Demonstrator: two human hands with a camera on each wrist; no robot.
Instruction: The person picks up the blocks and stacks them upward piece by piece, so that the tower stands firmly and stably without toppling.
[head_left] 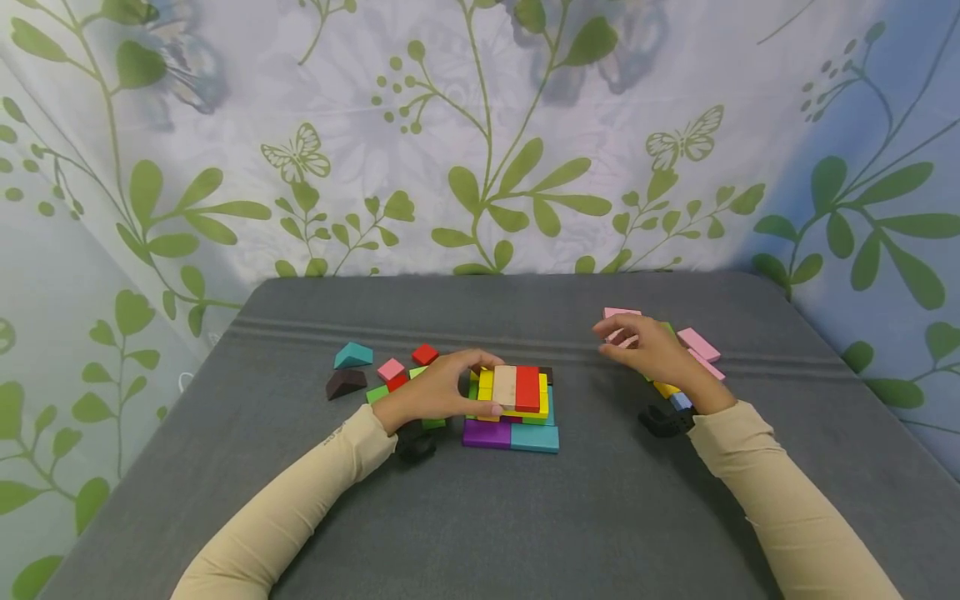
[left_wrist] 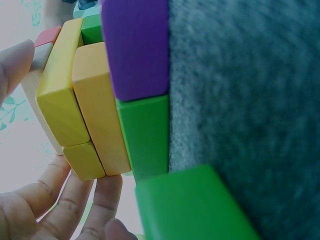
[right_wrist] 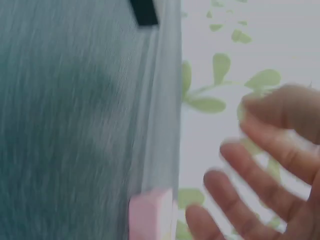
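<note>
A layered stack of coloured wooden blocks stands mid-table, topped by a plain wood block (head_left: 505,387) and a red block (head_left: 528,388). Yellow blocks (left_wrist: 64,95) lie beneath them, above a base with a purple block (head_left: 486,433) and a teal block (head_left: 535,438). My left hand (head_left: 435,387) holds the stack's upper layers at its left side, thumb at the near face, fingertips at the left and far side. Over the loose blocks on the right hovers my right hand (head_left: 651,348), fingers loosely bent and holding nothing. A pink block (right_wrist: 146,216) lies below it.
Left of the stack lie a teal notched block (head_left: 353,355), a dark brown one (head_left: 346,384), and several small red, pink and green blocks. More pink blocks (head_left: 699,343) and a blue block (head_left: 680,401) lie at the right. A patterned curtain (head_left: 480,150) borders the grey table (head_left: 600,517).
</note>
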